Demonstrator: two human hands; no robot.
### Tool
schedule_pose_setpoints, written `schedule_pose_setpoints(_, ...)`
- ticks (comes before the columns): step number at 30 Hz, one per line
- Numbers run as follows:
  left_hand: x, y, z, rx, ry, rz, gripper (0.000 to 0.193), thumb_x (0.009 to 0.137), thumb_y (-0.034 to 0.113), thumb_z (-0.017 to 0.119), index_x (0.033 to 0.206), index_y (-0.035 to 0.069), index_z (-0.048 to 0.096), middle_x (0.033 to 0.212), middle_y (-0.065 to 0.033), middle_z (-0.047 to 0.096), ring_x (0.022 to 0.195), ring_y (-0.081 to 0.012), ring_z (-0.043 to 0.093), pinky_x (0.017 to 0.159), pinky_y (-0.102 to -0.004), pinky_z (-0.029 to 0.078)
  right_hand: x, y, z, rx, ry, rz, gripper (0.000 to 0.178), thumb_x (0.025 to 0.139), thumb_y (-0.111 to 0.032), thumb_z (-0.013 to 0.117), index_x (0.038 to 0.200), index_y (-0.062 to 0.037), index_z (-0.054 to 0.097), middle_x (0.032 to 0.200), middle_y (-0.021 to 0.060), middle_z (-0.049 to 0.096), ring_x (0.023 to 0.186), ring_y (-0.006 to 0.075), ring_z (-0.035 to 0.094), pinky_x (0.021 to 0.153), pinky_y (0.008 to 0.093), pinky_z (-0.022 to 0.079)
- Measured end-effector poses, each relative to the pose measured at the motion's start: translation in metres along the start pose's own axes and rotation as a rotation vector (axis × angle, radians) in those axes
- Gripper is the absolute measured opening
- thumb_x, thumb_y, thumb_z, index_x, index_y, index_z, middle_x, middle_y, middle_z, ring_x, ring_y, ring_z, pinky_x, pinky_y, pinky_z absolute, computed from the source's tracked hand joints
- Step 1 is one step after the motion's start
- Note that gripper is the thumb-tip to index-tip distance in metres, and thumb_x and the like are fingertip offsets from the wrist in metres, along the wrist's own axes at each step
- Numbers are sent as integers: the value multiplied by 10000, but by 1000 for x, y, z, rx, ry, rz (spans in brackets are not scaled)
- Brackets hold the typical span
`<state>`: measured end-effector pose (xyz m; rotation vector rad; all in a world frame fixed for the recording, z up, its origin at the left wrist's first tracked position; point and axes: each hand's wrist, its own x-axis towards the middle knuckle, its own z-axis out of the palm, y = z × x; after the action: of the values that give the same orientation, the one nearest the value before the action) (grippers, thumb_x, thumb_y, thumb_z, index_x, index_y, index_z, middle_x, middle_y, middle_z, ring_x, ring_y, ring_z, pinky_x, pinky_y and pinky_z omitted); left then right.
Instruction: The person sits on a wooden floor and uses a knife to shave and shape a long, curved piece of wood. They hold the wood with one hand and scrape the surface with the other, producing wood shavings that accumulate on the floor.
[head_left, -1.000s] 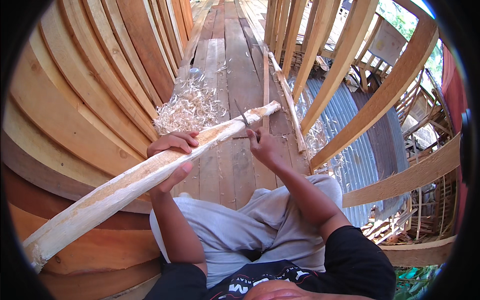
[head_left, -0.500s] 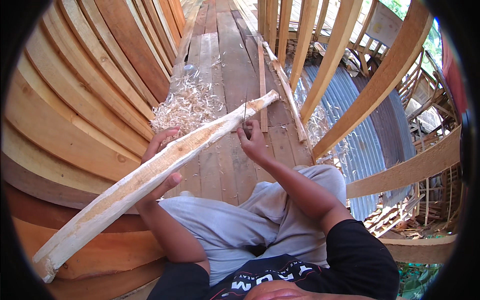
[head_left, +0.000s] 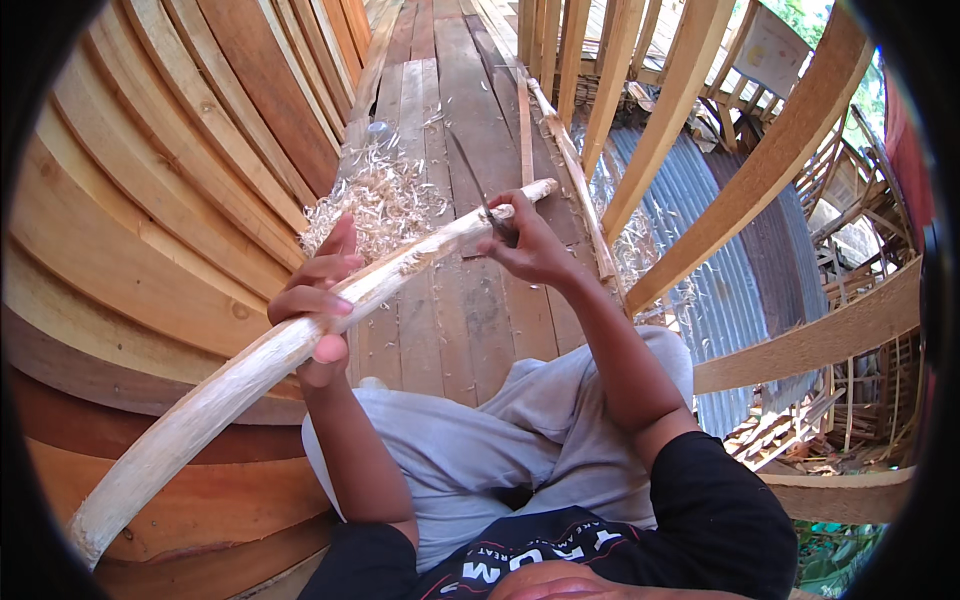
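Note:
A long pale peeled wooden pole (head_left: 235, 372) slants from the lower left up to the middle right, raised over my lap and the floor. My left hand (head_left: 318, 290) grips it near its middle, fingers over the top and thumb on the near side. Close to its far right end, my right hand (head_left: 530, 243) holds a knife (head_left: 470, 170) by its dark handle. The thin blade points up and to the left, crossing the pole. Part of the handle is hidden by my fingers.
Curled wood shavings (head_left: 375, 198) lie heaped on the plank floor (head_left: 440, 340) beyond the pole. Stacked boards (head_left: 170, 200) line the left side. Upright wooden slats (head_left: 655, 120) stand on the right, with corrugated metal sheets (head_left: 690, 240) beyond them. A thin pole (head_left: 565, 150) rests along the floor's right edge.
The pole has turned about its length, so its brownish strip no longer faces up. My left fingers have come over its top. My right hand has shifted slightly, and the knife now tips left.

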<state>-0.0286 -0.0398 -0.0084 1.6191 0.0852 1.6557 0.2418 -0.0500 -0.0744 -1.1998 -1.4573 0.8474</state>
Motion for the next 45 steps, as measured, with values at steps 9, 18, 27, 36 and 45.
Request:
schedule_pose_setpoints(9, -6, 11, 18, -123, 298, -79, 265, 864, 253, 650, 753, 96, 469, 683, -26, 440, 701, -182, 485, 851, -433, 423, -17, 9, -33, 623, -316, 759, 592, 981, -587, 270, 594, -141, 312, 482, -43, 242, 394, 70, 198, 364, 258, 158)
schedule_pose_setpoints(18, -5, 9, 19, -158, 343, -80, 185, 831, 143, 620, 736, 93, 470, 637, -33, 457, 676, -181, 490, 836, -436, 428, -14, 38, -6, 526, -375, 956, 521, 946, -379, 286, 474, -178, 198, 413, -18, 175, 347, 119, 136, 345, 310, 116)
schedule_pose_setpoints(27, -6, 10, 18, -173, 352, -93, 176, 819, 137, 614, 726, 106, 467, 645, -19, 454, 675, -168, 481, 850, -430, 417, -11, 51, 12, 598, -394, 1026, 525, 939, -399, 286, 469, -184, 188, 403, -10, 168, 338, 135, 120, 340, 323, 109)
schedule_pose_setpoints(36, -5, 26, 24, -233, 346, -111, 174, 830, 176, 596, 734, 144, 454, 663, 18, 416, 718, -138, 457, 863, -393, 376, -17, 31, 10, -216, 508, -246, 536, 880, -510, 618, 744, -4, 507, 765, 79, 540, 605, 243, 523, 579, 380, 404)
schedule_pose_setpoints(45, 13, 62, 26, 135, 244, -407, 235, 865, 268, 608, 939, 46, 583, 846, -63, 574, 848, -180, 556, 915, -400, 432, -13, 1, 8, -567, 245, -253, 297, 715, -232, 809, 876, -45, 645, 1020, 53, 633, 796, 280, 659, 652, 392, 514)
